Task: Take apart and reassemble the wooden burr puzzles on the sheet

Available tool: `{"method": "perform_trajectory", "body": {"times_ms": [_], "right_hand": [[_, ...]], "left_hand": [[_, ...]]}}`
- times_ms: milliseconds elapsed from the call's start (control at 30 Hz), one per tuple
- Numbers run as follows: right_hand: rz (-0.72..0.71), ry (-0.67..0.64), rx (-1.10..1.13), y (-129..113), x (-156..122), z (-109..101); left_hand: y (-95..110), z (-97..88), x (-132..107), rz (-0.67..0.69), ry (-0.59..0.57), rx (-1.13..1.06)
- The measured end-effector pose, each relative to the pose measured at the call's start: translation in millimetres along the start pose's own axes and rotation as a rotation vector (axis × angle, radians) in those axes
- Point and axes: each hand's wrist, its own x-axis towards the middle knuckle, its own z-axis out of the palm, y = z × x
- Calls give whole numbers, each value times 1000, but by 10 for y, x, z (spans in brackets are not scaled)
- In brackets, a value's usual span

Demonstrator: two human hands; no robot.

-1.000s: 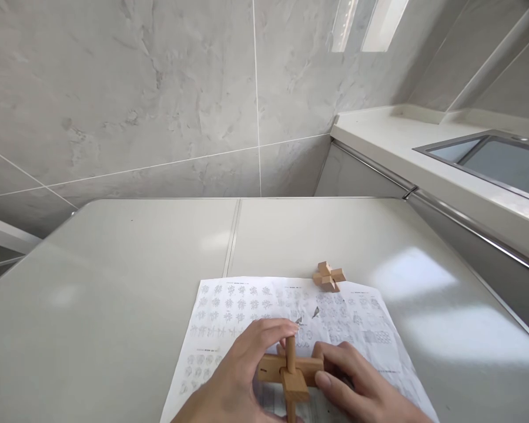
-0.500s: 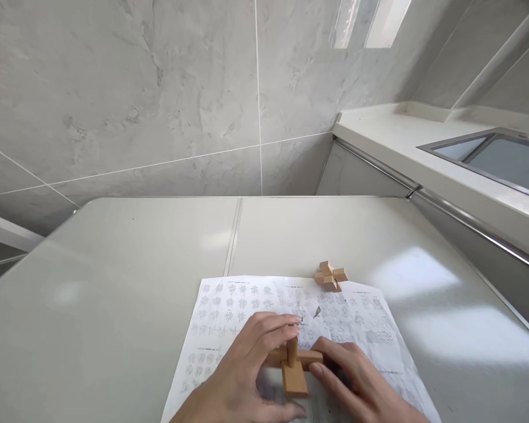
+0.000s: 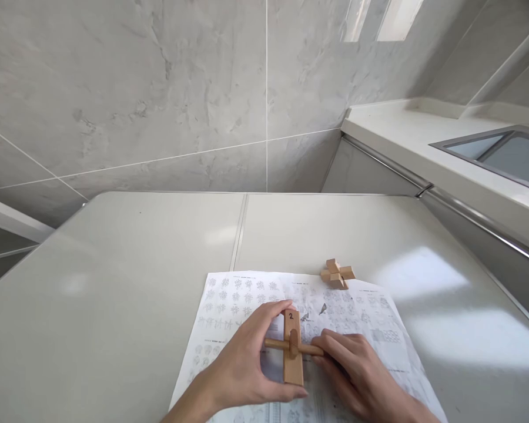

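Between my hands is a cross-shaped wooden puzzle (image 3: pixel 293 371), its long flat bar marked with a "2" and a thinner rod passing across it. My left hand (image 3: pixel 242 358) spans the flat bar, fingers at the far end and thumb at the near end. My right hand (image 3: pixel 352 364) pinches the right end of the thin rod. Both hands are over a printed instruction sheet (image 3: pixel 229 323) with rows of small puzzle drawings. Beyond them, a second interlocking wooden puzzle (image 3: pixel 337 274) rests at the far edge of the sheet.
The pale table (image 3: pixel 114 294) has a seam (image 3: pixel 240 229) running across its top. At the right stands a white counter (image 3: pixel 401 126) with an inset metal-framed panel (image 3: pixel 506 153). A grey tiled wall (image 3: pixel 194 88) rises behind the table.
The wooden puzzle has been turned, so its flat bar with the "2" now faces up. My left fingers have shifted to the bar's far end; my right hand still grips the rod.
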Motion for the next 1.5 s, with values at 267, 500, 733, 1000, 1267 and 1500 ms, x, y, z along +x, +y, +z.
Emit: {"method": "perform_trajectory", "body": {"times_ms": [267, 500, 733, 1000, 1267, 1500], "right_hand": [[33, 32, 22, 44, -37, 41], [0, 177, -5, 12, -46, 81], [10, 189, -1, -17, -27, 68], [129, 81, 230, -30, -41, 48], [303, 63, 471, -55, -50, 34], [361, -34, 551, -110, -16, -31]], "left_hand": [[-12, 47, -9, 68, 28, 62], [-58, 87, -11, 213, 50, 113], [-70, 114, -6, 243, 60, 70], [-61, 133, -15, 273, 111, -74], [-33, 110, -8, 329, 236, -145], [-87, 191, -41, 315, 199, 117]]}}
